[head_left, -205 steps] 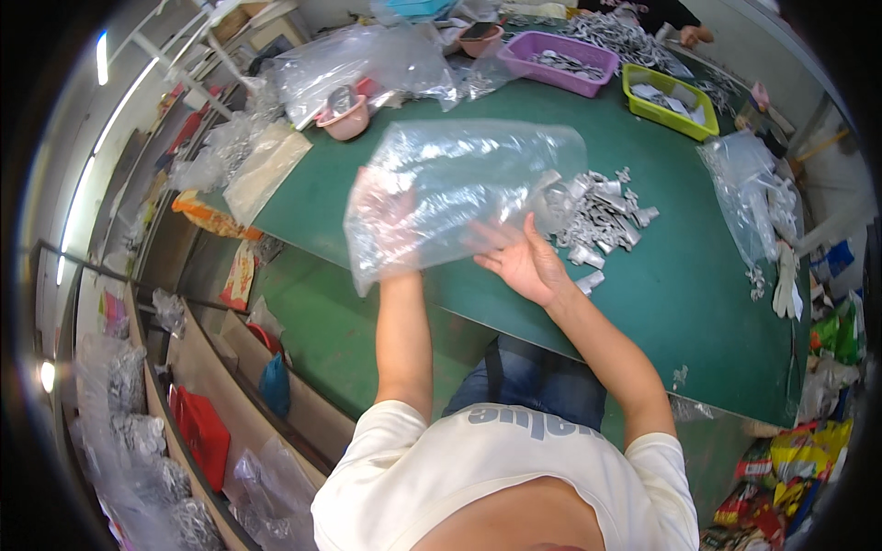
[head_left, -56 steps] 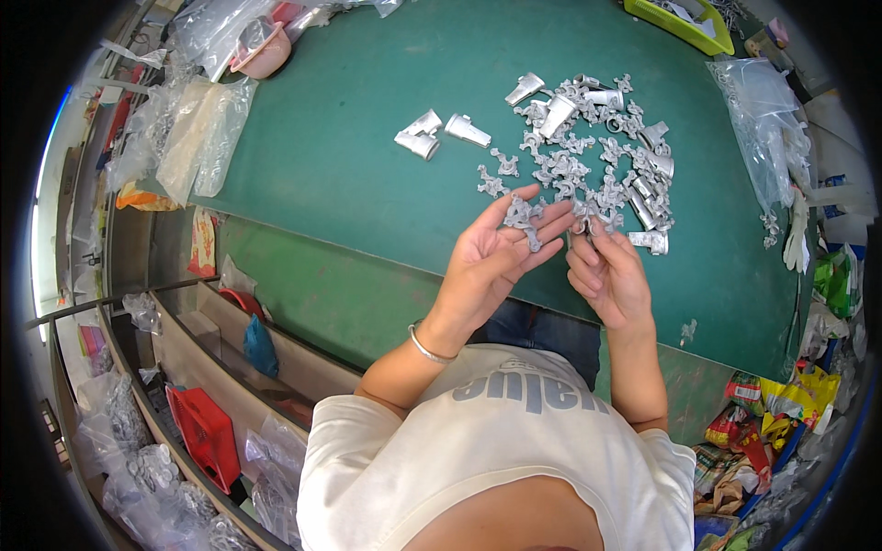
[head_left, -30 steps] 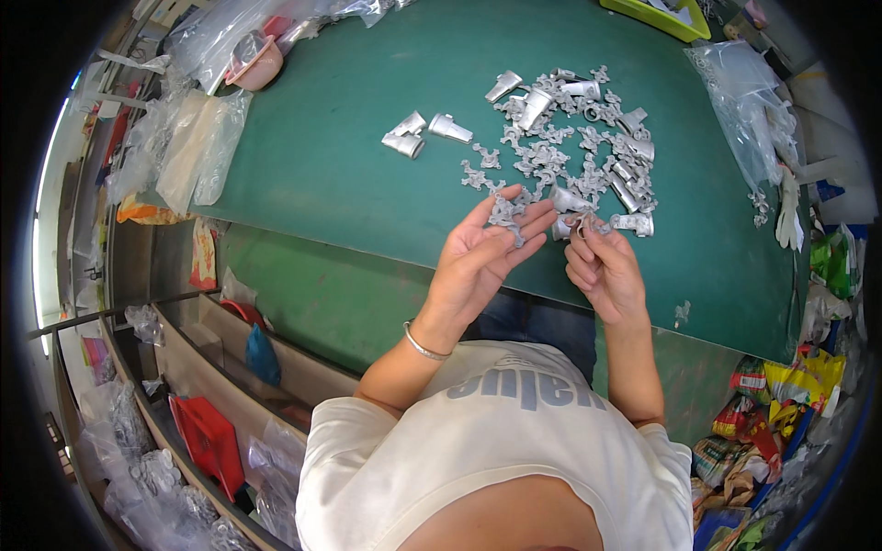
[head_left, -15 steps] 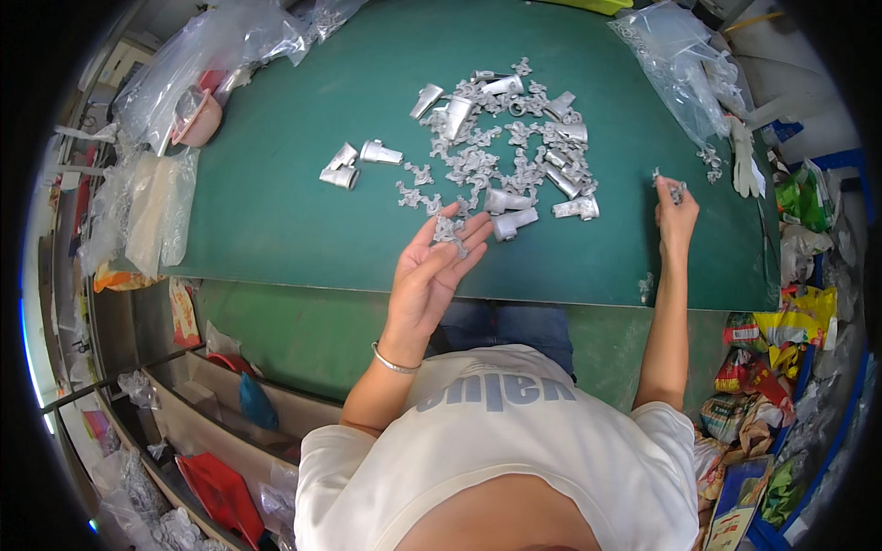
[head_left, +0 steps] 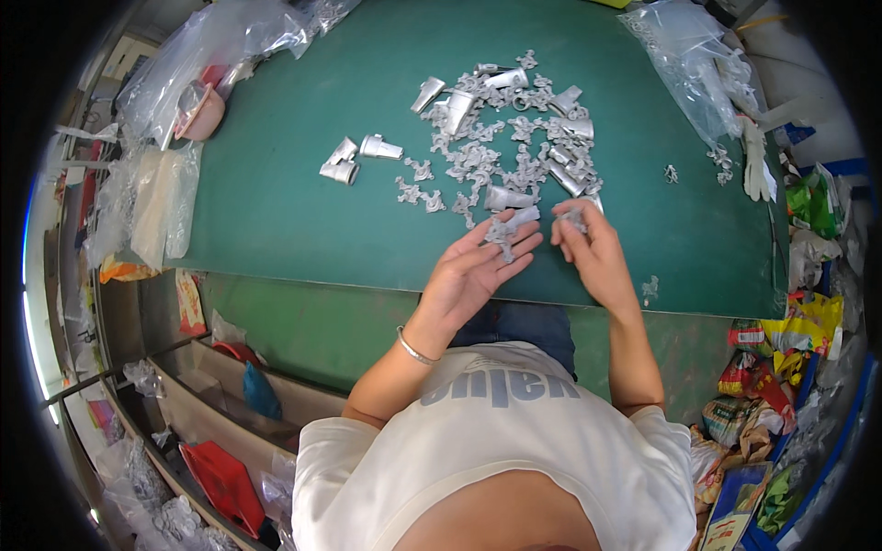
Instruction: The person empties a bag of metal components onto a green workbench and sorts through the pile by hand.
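My left hand (head_left: 469, 268) is palm up near the front edge of the green table (head_left: 303, 220), its fingers stretched out and small grey metal castings (head_left: 501, 237) lying on them. Just right of it, my right hand (head_left: 599, 262) has its fingers curled around a similar grey casting (head_left: 575, 220), partly hidden. Beyond both hands spreads a loose heap of these small branched castings (head_left: 473, 163). Larger silver tube-shaped metal parts (head_left: 457, 114) lie among them. A single casting (head_left: 672, 174) sits apart on the right side of the table.
Several silver tube parts (head_left: 341, 172) lie left of the heap. Clear plastic bags (head_left: 684, 69) and a white glove (head_left: 754, 163) are at the right edge. A pink container (head_left: 200, 118) stands at the left. Another small casting (head_left: 650, 290) lies near the front right edge.
My right hand has moved left from the table's right side to beside my left hand. A casting now lies where it was. My left hand has shifted slightly right.
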The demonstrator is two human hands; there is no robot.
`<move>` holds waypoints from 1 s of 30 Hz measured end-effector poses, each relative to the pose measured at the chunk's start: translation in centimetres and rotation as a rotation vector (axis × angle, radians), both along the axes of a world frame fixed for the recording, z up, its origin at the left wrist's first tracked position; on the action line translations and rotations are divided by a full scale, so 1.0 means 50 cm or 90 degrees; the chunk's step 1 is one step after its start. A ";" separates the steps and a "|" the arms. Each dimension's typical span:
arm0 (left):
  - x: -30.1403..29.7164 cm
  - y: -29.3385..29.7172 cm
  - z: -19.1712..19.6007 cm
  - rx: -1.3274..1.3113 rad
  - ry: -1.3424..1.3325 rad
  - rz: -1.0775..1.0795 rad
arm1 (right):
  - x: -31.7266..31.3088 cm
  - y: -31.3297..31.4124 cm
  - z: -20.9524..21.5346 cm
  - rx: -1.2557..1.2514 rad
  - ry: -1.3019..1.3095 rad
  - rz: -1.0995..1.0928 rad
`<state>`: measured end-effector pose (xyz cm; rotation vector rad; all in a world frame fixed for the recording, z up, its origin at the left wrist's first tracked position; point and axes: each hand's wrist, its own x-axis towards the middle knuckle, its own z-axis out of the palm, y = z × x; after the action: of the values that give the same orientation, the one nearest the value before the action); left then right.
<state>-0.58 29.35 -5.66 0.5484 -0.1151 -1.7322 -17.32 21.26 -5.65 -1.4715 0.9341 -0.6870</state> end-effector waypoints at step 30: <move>0.012 0.033 -0.071 0.095 0.044 0.115 | 0.084 -0.009 -0.016 -0.370 0.146 -0.067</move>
<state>-0.01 30.98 -9.21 0.5882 0.1104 -1.5892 -13.14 20.81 -6.45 -2.0563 1.0424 -0.9323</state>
